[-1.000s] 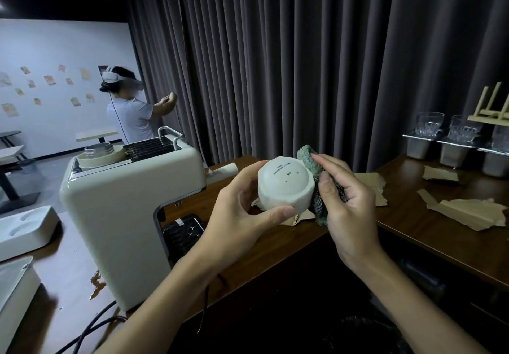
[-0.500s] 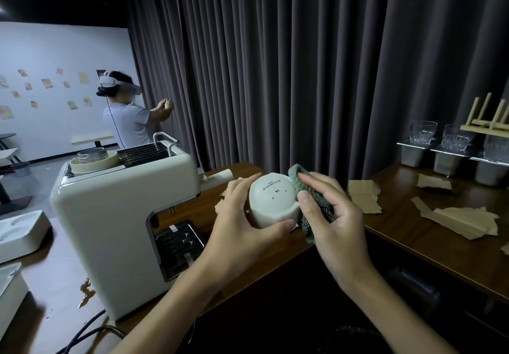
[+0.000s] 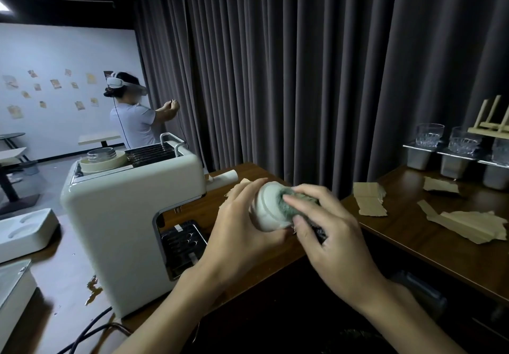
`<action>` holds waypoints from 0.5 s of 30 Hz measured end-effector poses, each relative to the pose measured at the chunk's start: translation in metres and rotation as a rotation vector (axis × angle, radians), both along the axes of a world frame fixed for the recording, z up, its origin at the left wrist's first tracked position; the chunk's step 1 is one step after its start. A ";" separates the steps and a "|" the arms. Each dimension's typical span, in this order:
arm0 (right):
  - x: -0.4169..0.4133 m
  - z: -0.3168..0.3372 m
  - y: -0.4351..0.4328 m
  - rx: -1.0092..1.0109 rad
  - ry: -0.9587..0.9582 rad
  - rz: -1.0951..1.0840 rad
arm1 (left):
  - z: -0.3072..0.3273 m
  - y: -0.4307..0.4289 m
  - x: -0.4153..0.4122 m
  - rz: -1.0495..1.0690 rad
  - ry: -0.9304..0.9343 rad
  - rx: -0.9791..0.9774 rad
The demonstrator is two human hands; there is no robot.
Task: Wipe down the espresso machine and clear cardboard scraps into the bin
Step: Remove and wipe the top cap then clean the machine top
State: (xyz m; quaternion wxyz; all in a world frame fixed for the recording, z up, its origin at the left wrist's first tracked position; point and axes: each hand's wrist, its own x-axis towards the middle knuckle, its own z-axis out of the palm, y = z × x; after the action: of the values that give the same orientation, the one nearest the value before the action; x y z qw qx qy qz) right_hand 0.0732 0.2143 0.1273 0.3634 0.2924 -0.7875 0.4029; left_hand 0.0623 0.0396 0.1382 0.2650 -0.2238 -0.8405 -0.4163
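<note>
My left hand (image 3: 242, 227) grips a round white part (image 3: 265, 210) of the machine, held in the air over the dark wooden counter (image 3: 429, 246). My right hand (image 3: 327, 232) holds a green cloth (image 3: 289, 205) and presses it against the white part's face. The cream espresso machine (image 3: 129, 216) stands to the left, its black drip tray (image 3: 181, 246) facing me. Torn cardboard scraps lie on the counter: one pale piece (image 3: 369, 199) just right of my hands, a larger one (image 3: 473, 225) further right, and a small one (image 3: 440, 185) behind it.
Several glasses (image 3: 429, 134) sit on metal containers at the back right, beside a wooden rack (image 3: 493, 122). A dark curtain hangs behind the counter. A person with a headset (image 3: 132, 111) stands at the far left. White moulded packing (image 3: 24, 232) and a black cable (image 3: 91, 331) lie left of the machine.
The white part has turned in my left hand, and my right hand has slid the cloth from its right side onto its face. Both hands have dropped lower in view.
</note>
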 end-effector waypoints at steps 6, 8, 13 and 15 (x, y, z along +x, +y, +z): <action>-0.008 0.005 0.002 -0.036 -0.034 0.032 | 0.002 0.000 0.004 -0.016 0.020 -0.021; -0.005 0.004 0.001 -0.064 -0.038 0.027 | 0.004 -0.004 0.002 -0.014 0.016 0.031; -0.001 0.002 -0.002 0.068 0.056 0.051 | -0.001 -0.001 0.007 -0.049 -0.011 0.006; -0.006 0.003 0.000 -0.010 -0.014 0.032 | -0.003 -0.002 0.008 -0.055 -0.012 0.027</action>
State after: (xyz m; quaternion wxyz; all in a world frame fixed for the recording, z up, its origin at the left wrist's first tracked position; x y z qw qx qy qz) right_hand 0.0677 0.2146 0.1302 0.3530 0.3003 -0.7831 0.4147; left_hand 0.0708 0.0376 0.1354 0.2513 -0.2410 -0.8299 -0.4360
